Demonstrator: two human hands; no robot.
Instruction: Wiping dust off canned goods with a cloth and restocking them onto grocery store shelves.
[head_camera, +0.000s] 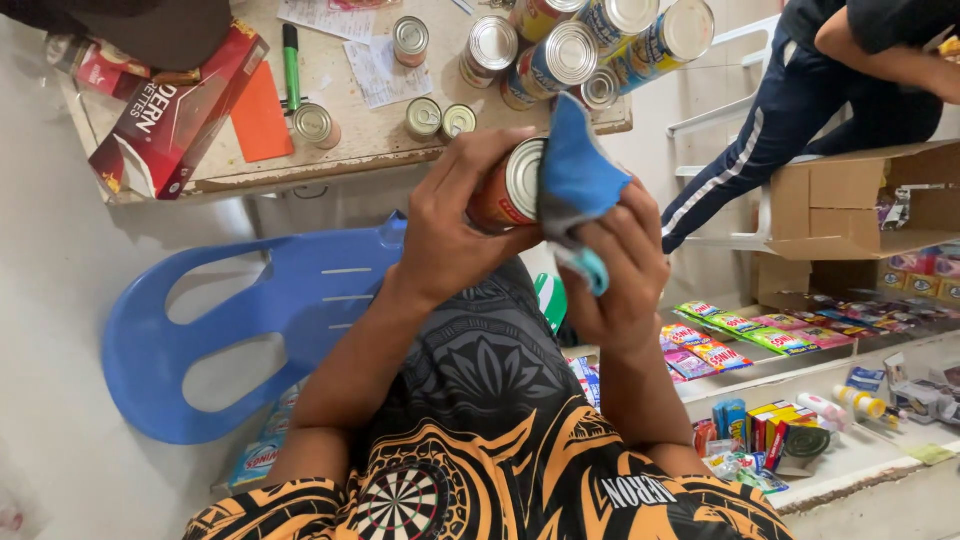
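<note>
In mid-air above the lap, left hand (450, 225) in clenched grip round a can (510, 188), silver end facing the right hand. Right hand (620, 265) grasping a blue cloth (578, 180), pressed against the can's end. Beyond, wooden worktop (360, 140) carrying more cans (560, 55), a green marker (291, 65), paper slips, a red carton (175, 110). Blue plastic chair (230, 320) on the left. Another person's leg (760, 140) on the right, beside a cardboard box (850, 200).

Shiny metal can (512, 186), soft blue cloth (580, 180).
</note>
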